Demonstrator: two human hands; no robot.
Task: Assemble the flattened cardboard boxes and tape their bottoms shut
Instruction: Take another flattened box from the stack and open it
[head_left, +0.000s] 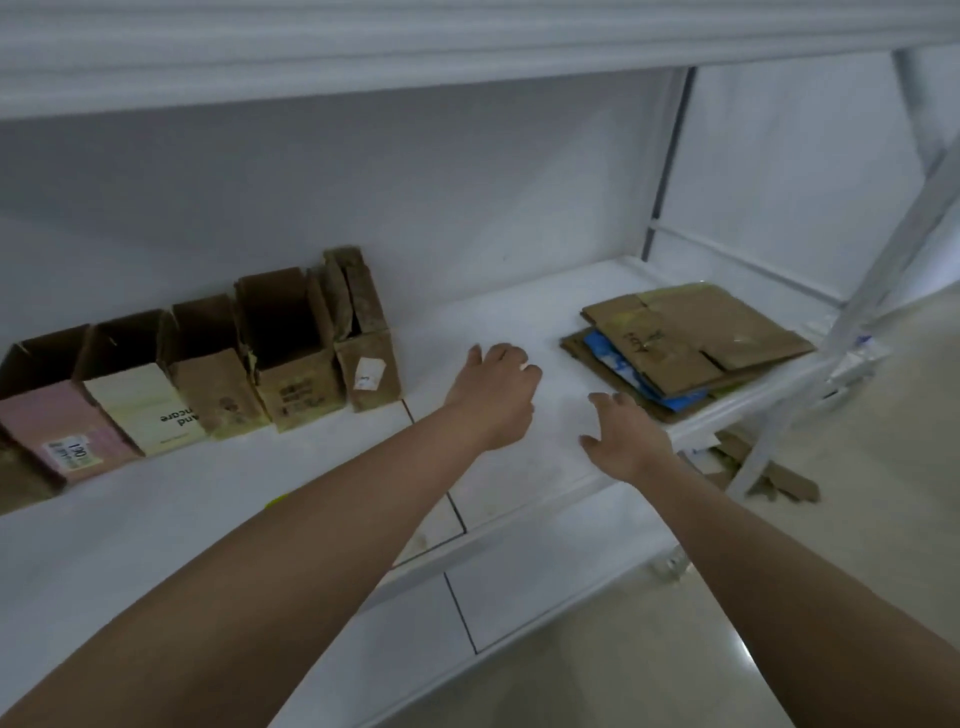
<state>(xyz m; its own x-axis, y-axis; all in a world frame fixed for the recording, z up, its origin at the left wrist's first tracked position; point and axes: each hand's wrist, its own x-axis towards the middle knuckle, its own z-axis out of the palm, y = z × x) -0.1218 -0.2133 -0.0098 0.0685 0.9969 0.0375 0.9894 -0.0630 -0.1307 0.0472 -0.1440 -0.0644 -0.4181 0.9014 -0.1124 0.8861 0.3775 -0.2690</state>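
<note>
A stack of flattened cardboard boxes (691, 343), brown with one blue printed sheet, lies at the right end of the white shelf (524, 467). Several assembled boxes (208, 364) stand upright in a row along the back wall at the left, open tops up. My left hand (493, 395) hovers over the bare middle of the shelf with its fingers loosely curled and nothing in it. My right hand (623, 436) reaches out beside it, fingers spread, a short way left of the flattened stack and not touching it. No tape is in view.
An upper shelf (363, 47) overhangs the space. A white metal upright and brace (883, 270) stand at the right end. Cardboard scraps (769, 473) lie on the floor under the shelf's right end. A lower shelf (519, 597) juts out below.
</note>
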